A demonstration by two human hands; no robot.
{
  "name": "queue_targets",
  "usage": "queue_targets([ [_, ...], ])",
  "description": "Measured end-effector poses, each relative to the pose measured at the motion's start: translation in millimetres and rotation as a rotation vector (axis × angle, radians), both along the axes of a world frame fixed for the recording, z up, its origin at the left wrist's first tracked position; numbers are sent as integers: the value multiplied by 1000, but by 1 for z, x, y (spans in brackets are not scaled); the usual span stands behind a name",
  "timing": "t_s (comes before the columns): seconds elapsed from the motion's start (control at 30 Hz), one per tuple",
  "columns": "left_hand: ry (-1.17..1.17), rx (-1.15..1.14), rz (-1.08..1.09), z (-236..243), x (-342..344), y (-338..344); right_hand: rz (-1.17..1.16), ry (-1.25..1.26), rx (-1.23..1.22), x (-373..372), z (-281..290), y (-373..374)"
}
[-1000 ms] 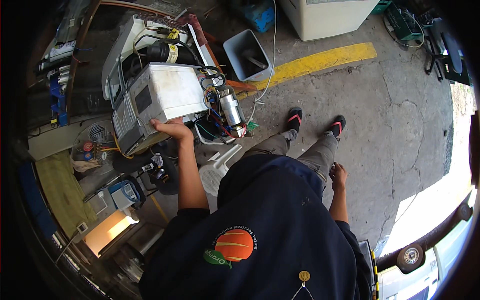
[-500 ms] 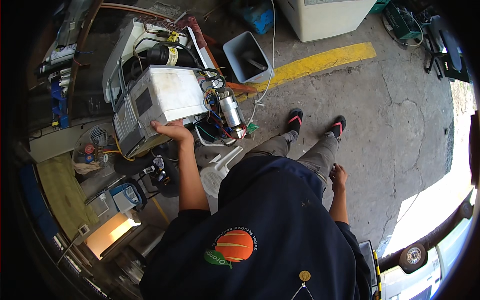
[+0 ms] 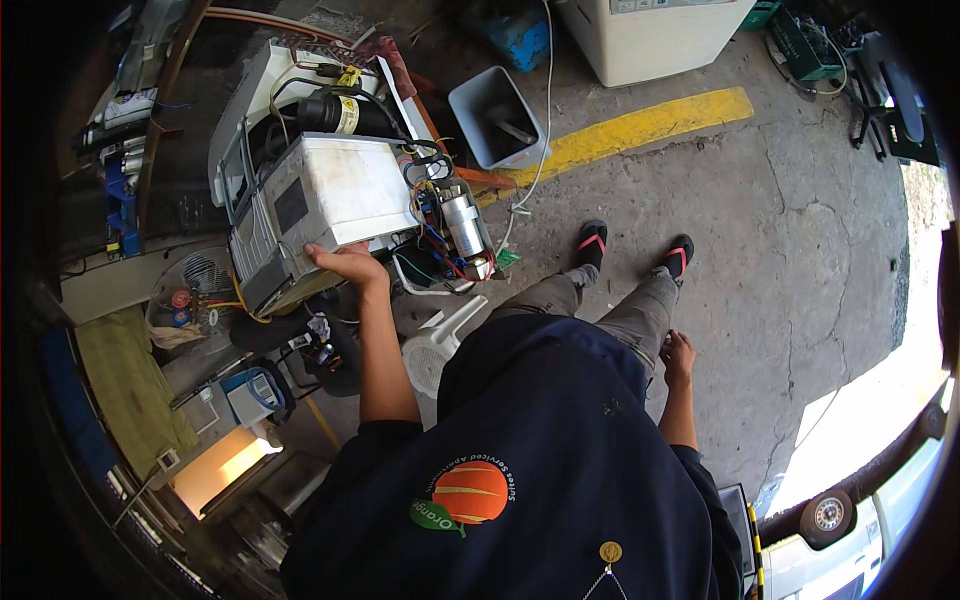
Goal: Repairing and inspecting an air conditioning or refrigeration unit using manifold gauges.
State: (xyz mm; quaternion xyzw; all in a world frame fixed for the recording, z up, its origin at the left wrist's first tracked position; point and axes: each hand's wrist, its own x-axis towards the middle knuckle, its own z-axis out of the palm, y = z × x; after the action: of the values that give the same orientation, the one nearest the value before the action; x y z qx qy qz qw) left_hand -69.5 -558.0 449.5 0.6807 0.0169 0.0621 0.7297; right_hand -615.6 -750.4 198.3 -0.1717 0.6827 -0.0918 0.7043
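Note:
An opened air conditioner (image 3: pixel 352 185) stands at the upper left, its white metal casing scuffed and its insides bare. My left hand (image 3: pixel 348 263) grips the casing's near lower edge, with some fingers hidden beneath it. To the right of the casing, a silver cylindrical capacitor (image 3: pixel 463 225) sits among loose coloured wires. Behind the casing lies a black compressor (image 3: pixel 328 113) with a yellow label. My right hand (image 3: pixel 679 355) hangs beside my right thigh, its fingers curled; whatever they may hold is hidden.
A grey bin (image 3: pixel 497 118) with a dark tool inside stands beyond the unit, a white cable (image 3: pixel 547 90) running past it. Near my left leg is a white plastic fan-like part (image 3: pixel 428 358). A large white appliance (image 3: pixel 650 40) stands at the far side, and a parked vehicle (image 3: pixel 850 530) is lower right.

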Motion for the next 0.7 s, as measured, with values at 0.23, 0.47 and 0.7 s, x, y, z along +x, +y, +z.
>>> queue_targets([
  [0.23,5,9,1,7,-7,-10,-20,23,-2,8,6,-3],
  [0.47,98,-37,29,8,-12,-8,102,26,-8,11,9,-16],
  [0.7,199,-114,-55,3,-13,-3,608,-399,-197,-19,-41,-68],
])
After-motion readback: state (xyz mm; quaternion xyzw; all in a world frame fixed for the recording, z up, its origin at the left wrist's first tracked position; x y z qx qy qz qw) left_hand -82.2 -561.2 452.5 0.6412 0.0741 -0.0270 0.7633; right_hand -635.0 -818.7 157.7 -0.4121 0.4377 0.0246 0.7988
